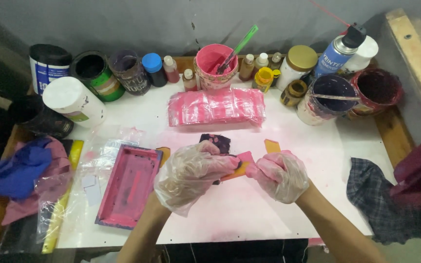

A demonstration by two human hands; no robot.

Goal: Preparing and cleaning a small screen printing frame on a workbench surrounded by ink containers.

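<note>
Both hands are gloved in thin, crinkly clear plastic, and they meet over the middle of the white worktop (249,209). The left hand (191,175) is clenched around one end of a small orange scraper (237,169), a flat stiff strip smeared with pink; the right hand (279,174) closes on a pink-stained rag (246,157) pressed to the strip's other end, so the blade is braced from both sides, likely for a firm wipe. Just behind the scraper lies a dark square pad (216,141), speckled pink. A second orange piece (272,145) sits just to the right of that pad.

Left of the scraper rests a shallow rectangular tray (128,185), its bed coated in pink ink. Further behind the scraper, a stack of glossy pink plastic sheets (216,107) lies flat. Behind that, a pink tub (214,65) stands upright with a green stick leaning in it, handy to reach. A checked cloth (372,195) is well to the right of the scraper, blue and pink cloths (23,170) well to the left. Pots and small bottles line the far edge.
</note>
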